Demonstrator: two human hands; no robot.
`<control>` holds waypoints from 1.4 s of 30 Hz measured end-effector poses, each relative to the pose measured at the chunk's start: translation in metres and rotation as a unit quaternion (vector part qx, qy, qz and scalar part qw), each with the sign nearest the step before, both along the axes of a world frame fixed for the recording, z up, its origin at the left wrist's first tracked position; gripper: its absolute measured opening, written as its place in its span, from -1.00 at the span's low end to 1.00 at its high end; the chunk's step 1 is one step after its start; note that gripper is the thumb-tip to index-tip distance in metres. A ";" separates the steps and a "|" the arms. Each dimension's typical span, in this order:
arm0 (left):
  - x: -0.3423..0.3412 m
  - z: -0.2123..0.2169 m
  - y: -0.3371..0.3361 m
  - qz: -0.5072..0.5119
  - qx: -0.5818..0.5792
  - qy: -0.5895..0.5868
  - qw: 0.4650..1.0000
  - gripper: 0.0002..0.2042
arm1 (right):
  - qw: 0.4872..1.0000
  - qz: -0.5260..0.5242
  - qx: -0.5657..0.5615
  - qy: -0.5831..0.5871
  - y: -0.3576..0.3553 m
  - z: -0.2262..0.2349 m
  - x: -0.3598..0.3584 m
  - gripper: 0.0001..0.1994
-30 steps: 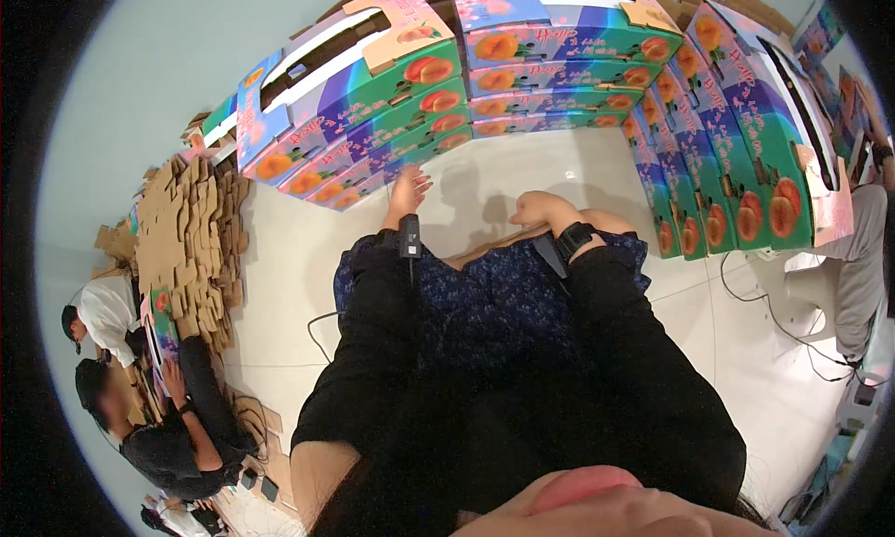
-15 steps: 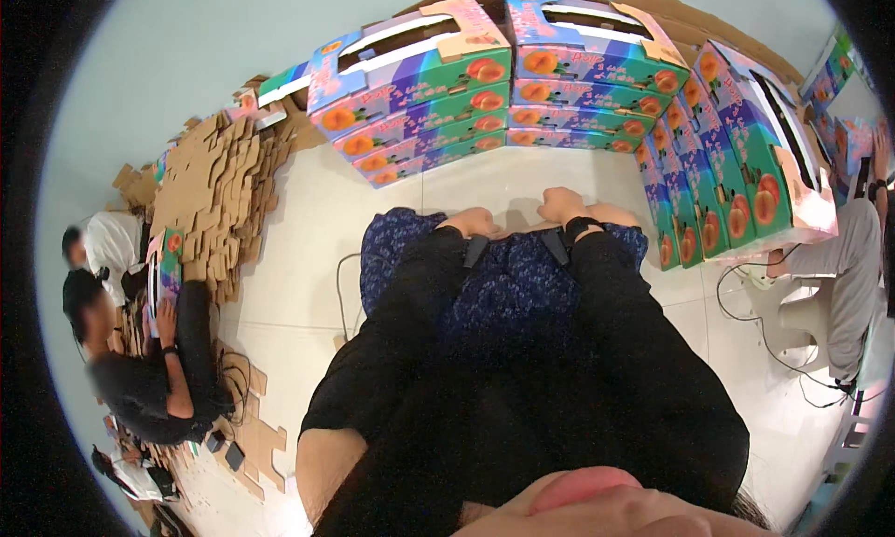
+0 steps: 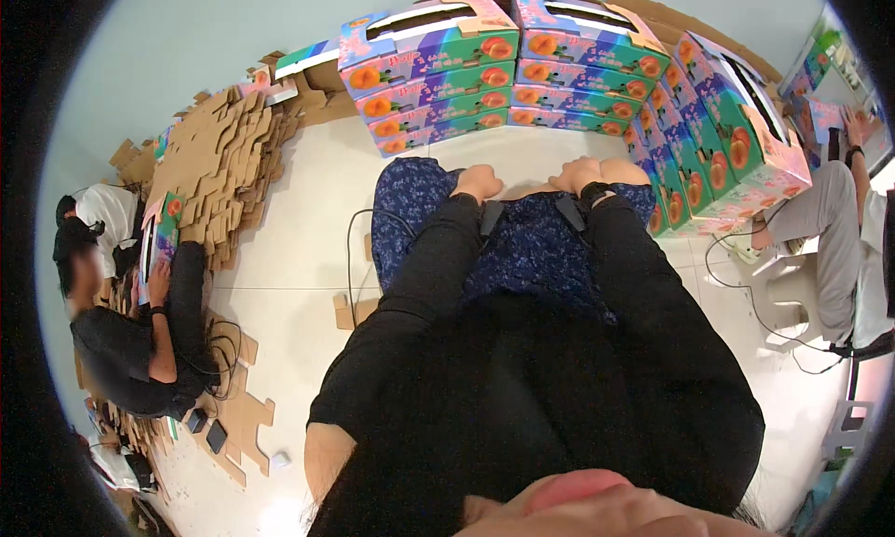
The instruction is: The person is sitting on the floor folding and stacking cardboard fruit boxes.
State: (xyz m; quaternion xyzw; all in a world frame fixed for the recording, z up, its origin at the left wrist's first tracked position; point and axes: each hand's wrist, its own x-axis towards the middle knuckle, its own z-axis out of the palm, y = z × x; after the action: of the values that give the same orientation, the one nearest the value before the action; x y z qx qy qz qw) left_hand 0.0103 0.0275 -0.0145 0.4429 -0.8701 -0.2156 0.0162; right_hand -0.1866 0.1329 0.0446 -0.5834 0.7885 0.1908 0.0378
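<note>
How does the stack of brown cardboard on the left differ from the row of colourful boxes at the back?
The cardboard stack is plain brown; the boxes are printed in green, blue and purple with orange fruit pictures. The stack is flat, unfolded cut-outs with jagged edges; the boxes are folded into shape, with slots on top. The stack lies in a loose heap; the boxes sit in neat tiers. Both stand on the pale floor.

Hands rested on knees before stacked fruit boxes

The left hand [image 3: 478, 181] and right hand [image 3: 580, 173] lay, apparently empty, on a blue patterned skirt [image 3: 531, 248], near the colourful boxes [image 3: 447, 80] stacked ahead.
</note>
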 end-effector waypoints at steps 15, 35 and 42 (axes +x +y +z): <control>-0.001 -0.010 -0.010 0.064 0.052 0.084 0.993 -0.61 | 0.992 -0.112 0.032 -0.057 0.035 -0.003 -0.041 -0.33; -0.018 -0.046 -0.031 -0.057 0.227 -0.092 0.968 -0.59 | 0.958 0.030 0.162 -0.233 -0.048 -0.055 -0.017 -0.48; -0.017 -0.076 -0.032 -0.100 0.166 -0.102 0.976 -0.60 | 0.909 0.065 0.124 -0.392 -0.053 -0.075 -0.001 -0.41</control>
State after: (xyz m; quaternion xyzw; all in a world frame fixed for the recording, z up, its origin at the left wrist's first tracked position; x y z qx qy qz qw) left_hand -0.0066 -0.0048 -0.0902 0.3697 -0.8591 -0.3114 -0.1681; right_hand -0.1876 0.0797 -0.0304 -0.6520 0.6402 0.0452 0.4039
